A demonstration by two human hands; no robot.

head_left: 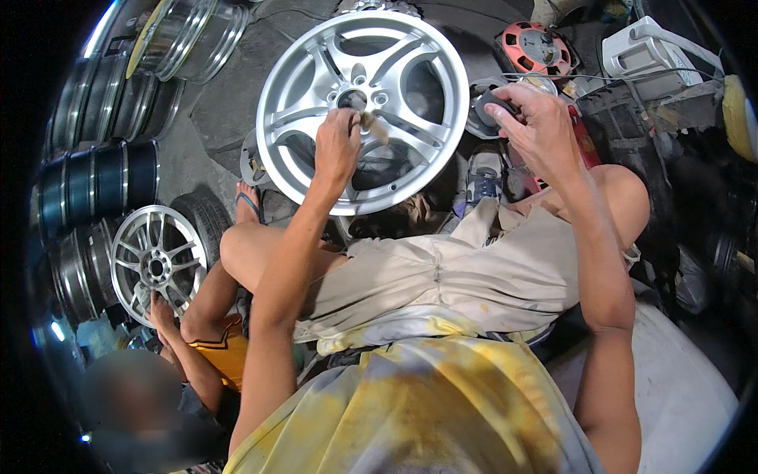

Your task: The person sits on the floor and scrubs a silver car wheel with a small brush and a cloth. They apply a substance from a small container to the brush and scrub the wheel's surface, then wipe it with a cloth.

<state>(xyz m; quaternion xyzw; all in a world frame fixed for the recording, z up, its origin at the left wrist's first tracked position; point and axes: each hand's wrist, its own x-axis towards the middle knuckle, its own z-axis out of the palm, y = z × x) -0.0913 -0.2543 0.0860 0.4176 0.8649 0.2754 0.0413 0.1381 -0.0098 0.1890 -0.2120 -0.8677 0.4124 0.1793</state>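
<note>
A silver alloy wheel rim [278,150] with paired spokes is propped up in front of my knees, its face toward me. My left hand [338,146] is closed at the hub, fingertips over the centre bore. A blurred tan thing [374,126] shows beside those fingers; its kind cannot be made out, nor how it is gripped. Off the rim's right edge, my right hand [541,122] pinches a small dark grey pad [491,110] between thumb and fingers. The pad is apart from the rim.
At lower left a co-worker's hand [161,312] touches another silver wheel [126,265]. Stacked rims [99,186] line the left side. Beyond my right hand lie an orange-red round part [513,51] and a white appliance [639,55]. A shoe [483,178] lies below the rim.
</note>
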